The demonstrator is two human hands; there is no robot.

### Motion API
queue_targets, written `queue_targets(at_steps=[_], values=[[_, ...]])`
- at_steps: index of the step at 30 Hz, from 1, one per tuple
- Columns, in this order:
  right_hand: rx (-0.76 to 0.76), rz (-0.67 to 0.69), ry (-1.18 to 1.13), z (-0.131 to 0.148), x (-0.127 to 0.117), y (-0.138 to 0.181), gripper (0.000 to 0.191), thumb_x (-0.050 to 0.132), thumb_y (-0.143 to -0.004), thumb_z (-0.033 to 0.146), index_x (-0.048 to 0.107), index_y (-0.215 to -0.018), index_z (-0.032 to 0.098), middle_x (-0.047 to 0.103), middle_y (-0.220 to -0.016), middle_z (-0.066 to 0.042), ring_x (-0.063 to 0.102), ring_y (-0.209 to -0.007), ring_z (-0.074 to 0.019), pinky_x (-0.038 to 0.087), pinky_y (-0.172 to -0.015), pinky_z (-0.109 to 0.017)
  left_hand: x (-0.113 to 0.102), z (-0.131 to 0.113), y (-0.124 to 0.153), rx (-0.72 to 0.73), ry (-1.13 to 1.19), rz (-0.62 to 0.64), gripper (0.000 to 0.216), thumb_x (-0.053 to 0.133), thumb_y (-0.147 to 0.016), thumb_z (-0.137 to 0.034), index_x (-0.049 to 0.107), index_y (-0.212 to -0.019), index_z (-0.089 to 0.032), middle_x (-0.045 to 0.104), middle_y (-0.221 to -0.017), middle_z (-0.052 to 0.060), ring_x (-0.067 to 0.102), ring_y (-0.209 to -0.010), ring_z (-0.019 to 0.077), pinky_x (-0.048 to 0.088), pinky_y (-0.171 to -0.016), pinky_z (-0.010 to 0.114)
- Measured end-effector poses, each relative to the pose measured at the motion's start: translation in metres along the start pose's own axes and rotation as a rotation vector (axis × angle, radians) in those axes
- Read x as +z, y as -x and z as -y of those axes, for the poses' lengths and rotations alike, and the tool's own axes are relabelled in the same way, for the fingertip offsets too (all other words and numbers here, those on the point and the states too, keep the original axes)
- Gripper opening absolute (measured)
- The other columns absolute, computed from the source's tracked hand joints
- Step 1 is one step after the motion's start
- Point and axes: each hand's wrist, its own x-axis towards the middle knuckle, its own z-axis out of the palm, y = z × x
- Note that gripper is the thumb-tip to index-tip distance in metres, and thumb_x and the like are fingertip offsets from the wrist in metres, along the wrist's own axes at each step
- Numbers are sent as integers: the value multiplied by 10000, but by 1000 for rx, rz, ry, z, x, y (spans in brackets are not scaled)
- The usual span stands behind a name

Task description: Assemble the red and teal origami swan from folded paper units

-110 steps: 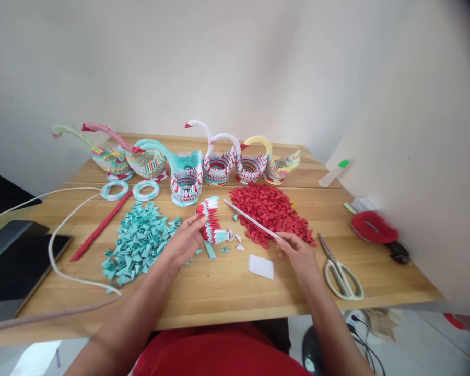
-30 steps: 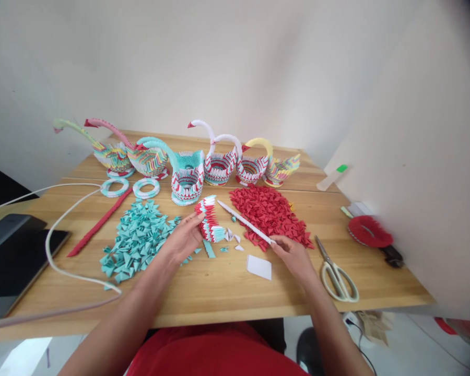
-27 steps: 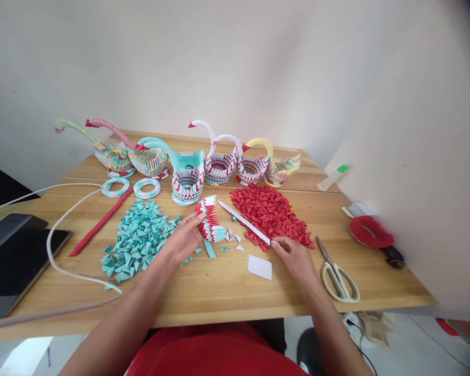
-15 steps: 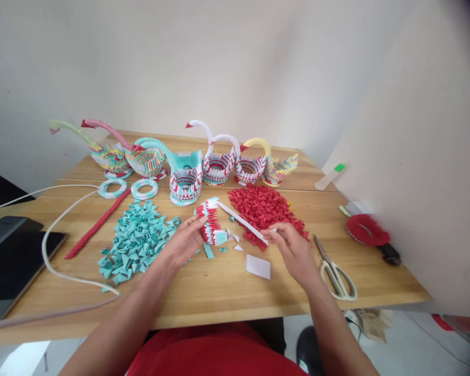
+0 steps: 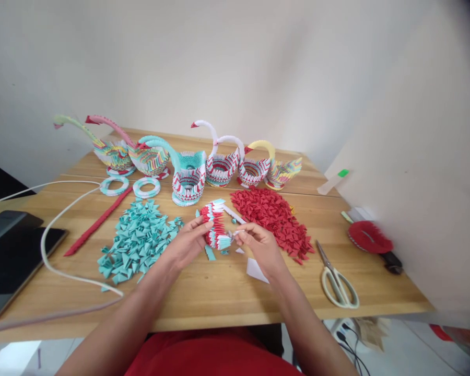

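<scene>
Red-white-turquoise folded-paper band (image 5: 216,224), left hand (image 5: 188,243) pinching it, right hand (image 5: 261,247) pinching small white paper bit (image 5: 237,233), brown wooden tabletop (image 5: 211,295) beneath, pale walls (image 5: 227,68) behind

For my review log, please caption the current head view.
Left hand holds a striped origami section, right hand pinches a small white paper piece, with origami swans standing behind.

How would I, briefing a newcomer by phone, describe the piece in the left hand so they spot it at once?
On the wooden table, find the turquoise pile and the red pile. Between them, the left hand holds the striped paper piece. Unlike those loose piles, it is joined up in red, white and turquoise.
</scene>
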Motion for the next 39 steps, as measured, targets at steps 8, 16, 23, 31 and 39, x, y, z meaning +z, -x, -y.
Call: queue_targets(at_steps=[8, 16, 23, 31, 39], values=[[68, 15, -47, -7, -3, 0, 264, 759, -772, 418, 731, -922, 203, 718, -798, -40, 640, -732, -161, 478, -615, -257, 2, 0, 2, -18, -4, 20, 369, 850, -677, -248, 690, -984, -120, 744, -852, 58, 709, -759, 184, 557, -766, 292], [69, -48, -20, -7, 2, -2, 257, 781, -736, 433, 721, -818, 197, 679, -644, -2, 609, -615, -133, 466, -628, -259, 3, 0, 1, -12, -4, 14, 329, 848, -681, -247, 699, -948, -124, 745, -850, 61, 700, -744, 176, 553, -736, 275], [52, -43, 29, 2, 2, -2, 245, 772, -738, 403, 717, -851, 193, 688, -644, -6, 621, -615, -140, 474, -605, -261, 2, 0, 1, -16, 0, -4, 337, 854, -673, -242, 705, -946, -112, 739, -840, 56, 683, -730, 156, 546, -745, 263], [-26, -108, 8, 3, 0, 0, 246, 790, -717, 401, 714, -855, 212, 723, -702, -24, 688, -681, -187, 530, -595, -284, 2, 0, 0, -31, 10, -19, 331, 857, -666, -240, 709, -933, -113, 735, -847, 54, 671, -719, 144, 543, -711, 251], [-209, -46, 100, -6, -5, 0, 77, 779, -759, 284, 724, -789, 239, 712, -789, -20, 670, -741, -176, 544, -691, -305, 0, 2, 1, -56, 10, -43, 347, 860, -659, -223, 703, -949, -113, 738, -880, 65, 687, -759, 165, 547, -764, 279]])
